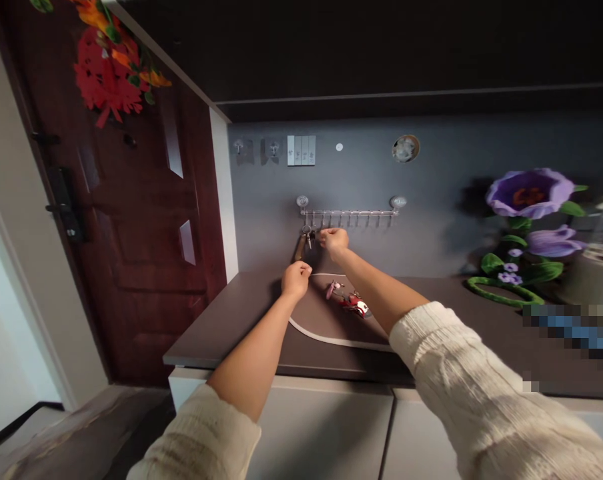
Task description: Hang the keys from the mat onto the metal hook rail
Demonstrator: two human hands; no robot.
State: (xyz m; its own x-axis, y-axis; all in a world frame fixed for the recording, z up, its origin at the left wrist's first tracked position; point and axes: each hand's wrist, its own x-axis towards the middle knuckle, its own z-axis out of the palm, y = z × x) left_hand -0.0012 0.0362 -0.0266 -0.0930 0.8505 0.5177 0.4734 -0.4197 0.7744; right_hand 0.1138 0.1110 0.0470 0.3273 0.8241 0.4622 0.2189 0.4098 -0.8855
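A clear hook rail [351, 213] is fixed to the grey wall by two round mounts. From its left end hangs a bunch of keys [309, 237] on a ring, with a brown strap-like piece [300, 248] beside it. My right hand [334, 241] is just right of the keys and below the hooks, its fingers pinched together. Below the keys my left hand [296, 280] is closed too, thumb against fingers. Whatever either hand grips is hidden or too small to tell. On a brown mat [311, 320] lie red, white and pink keychain trinkets [351, 303].
The dark countertop [216, 327] runs under a dark overhead cabinet [381, 47]. Purple artificial flowers [529, 193] stand at the right, near a pale lamp-like object [589, 280]. A dark red door [146, 220] is at the left. Switches [301, 151] sit above the rail.
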